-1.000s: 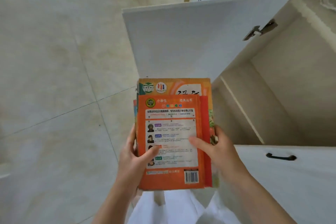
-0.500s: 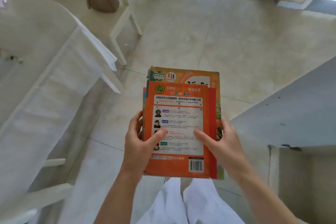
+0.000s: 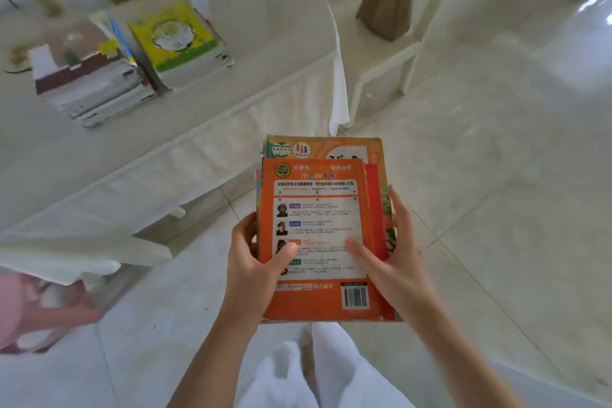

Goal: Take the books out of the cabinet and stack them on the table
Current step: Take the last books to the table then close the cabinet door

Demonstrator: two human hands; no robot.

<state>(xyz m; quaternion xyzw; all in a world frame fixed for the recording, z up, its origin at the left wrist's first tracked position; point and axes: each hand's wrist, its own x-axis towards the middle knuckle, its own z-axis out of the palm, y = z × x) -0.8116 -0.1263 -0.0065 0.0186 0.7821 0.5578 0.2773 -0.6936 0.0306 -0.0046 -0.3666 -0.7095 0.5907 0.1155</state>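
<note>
I hold a small pile of orange books [image 3: 323,209] flat in front of me, above the floor. My left hand [image 3: 255,262] grips the pile's left edge with the thumb on the top cover. My right hand [image 3: 394,262] grips the right edge, thumb laid across the cover. On the table [image 3: 271,30] at the upper left lie two stacks of books: a tall stack [image 3: 89,76] with a brown and white cover on top, and beside it a stack topped by a yellow-green book [image 3: 175,36]. The cabinet is out of view.
The table wears a white cloth that hangs over its edge [image 3: 337,89]. A white chair [image 3: 397,56] with a brown bag [image 3: 387,0] on it stands past the table's right end. Bags and packets crowd the table's far side. A pink object [image 3: 36,308] sits at lower left.
The view has swung left from the open cabinet across the floor to the table. Both hands keep the same hold on the orange books, which stay in front of me.
</note>
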